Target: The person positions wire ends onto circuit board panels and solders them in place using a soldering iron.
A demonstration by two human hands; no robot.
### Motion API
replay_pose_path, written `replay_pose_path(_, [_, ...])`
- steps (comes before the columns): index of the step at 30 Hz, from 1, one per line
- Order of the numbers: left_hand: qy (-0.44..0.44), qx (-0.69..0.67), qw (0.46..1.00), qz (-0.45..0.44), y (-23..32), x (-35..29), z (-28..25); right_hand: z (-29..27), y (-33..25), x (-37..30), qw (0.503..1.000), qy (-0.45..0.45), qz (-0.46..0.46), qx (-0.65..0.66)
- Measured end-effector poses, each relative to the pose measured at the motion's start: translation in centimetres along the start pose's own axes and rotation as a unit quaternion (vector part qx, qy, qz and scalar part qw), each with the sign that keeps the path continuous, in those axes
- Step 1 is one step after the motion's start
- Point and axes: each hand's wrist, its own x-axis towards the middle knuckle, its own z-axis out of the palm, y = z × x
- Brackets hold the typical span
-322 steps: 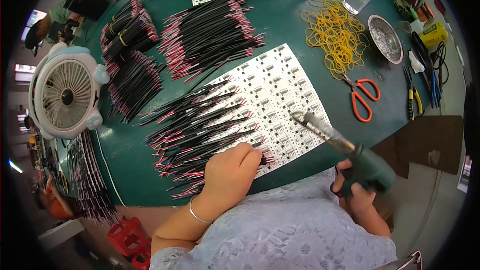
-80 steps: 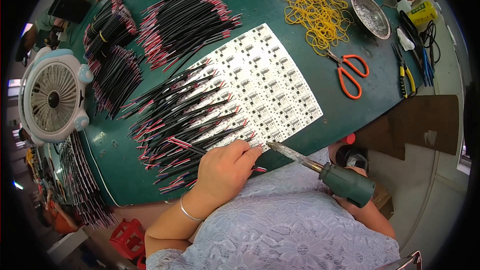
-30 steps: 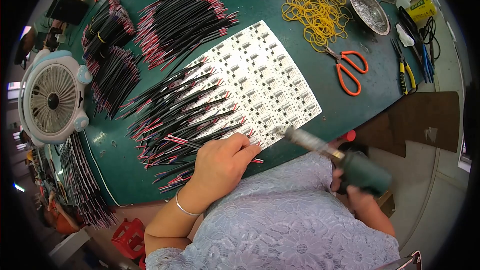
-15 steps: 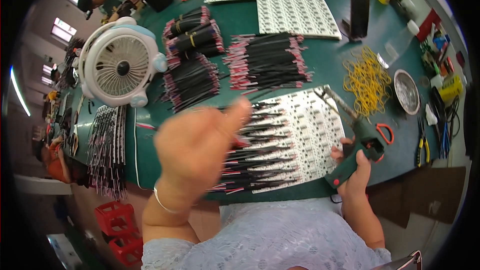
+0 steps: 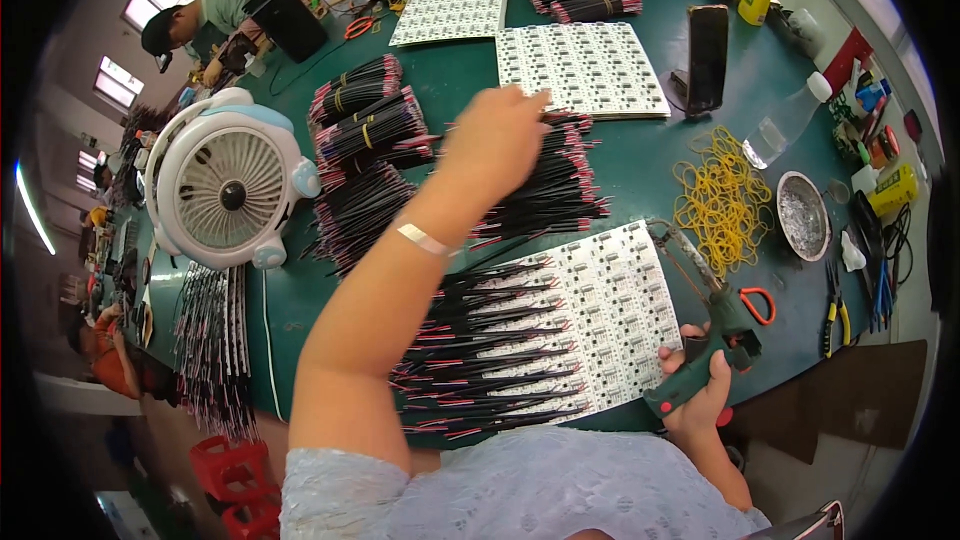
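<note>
My right hand point(image 5: 705, 402) is wrapped round the handle of a green soldering gun point(image 5: 688, 380), its metal tip pointing up and away over a white circuit board panel point(image 5: 625, 315). Rows of black wires with red and white ends point(image 5: 480, 345) lie over the panel's left half and stick out past its left edge. My left arm stretches forward across the table. At its end, my left hand point(image 5: 495, 140) is over a pile of black wires point(image 5: 550, 185) beyond the panel, its fingers curled together. Whatever may be between the fingertips is hidden.
Bundled wires point(image 5: 370, 130) and a white fan point(image 5: 232, 195) stand left. More panels point(image 5: 585, 65) lie at the back. To the right are yellow rubber bands point(image 5: 720, 200), a metal bowl point(image 5: 803, 215), orange-handled scissors point(image 5: 757, 306), pliers point(image 5: 836, 315) and a propped phone point(image 5: 706, 60).
My left hand has moved forward and right, from above the panel's left side to the wire pile. My right hand still holds the soldering gun. The view has shifted slightly.
</note>
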Motion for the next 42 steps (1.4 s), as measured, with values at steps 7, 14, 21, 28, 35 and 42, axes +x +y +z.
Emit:
replay_pose_path(7, [0.006,-0.103,0.994,0.030,-0.8,-2.2,3.5,-0.6,0.0,-0.2,1.000,0.004,-0.004,-0.010])
replay_pose_path(14, [-0.104,0.100,0.972,-0.188,-9.1,-13.2,-4.2,0.0,0.1,-0.1,0.998,-0.023,-0.019,-0.063])
replay_pose_path(21, [-0.068,0.136,0.976,-0.156,-9.7,-14.7,-2.8,0.5,0.0,-0.2,0.996,-0.032,-0.035,-0.074])
replay_pose_path(28, [-0.068,0.165,0.967,-0.181,-7.7,-14.3,-4.3,0.2,-0.2,-0.2,0.997,-0.027,-0.024,-0.075])
replay_pose_path(35, [0.243,-0.091,0.934,-0.245,-7.7,-16.1,-7.3,0.3,0.1,-0.2,0.995,-0.051,-0.009,-0.084])
replay_pose_path(42, [0.360,-0.339,0.827,-0.268,-4.7,-21.5,-5.3,0.5,0.1,0.0,0.995,-0.036,-0.026,-0.095])
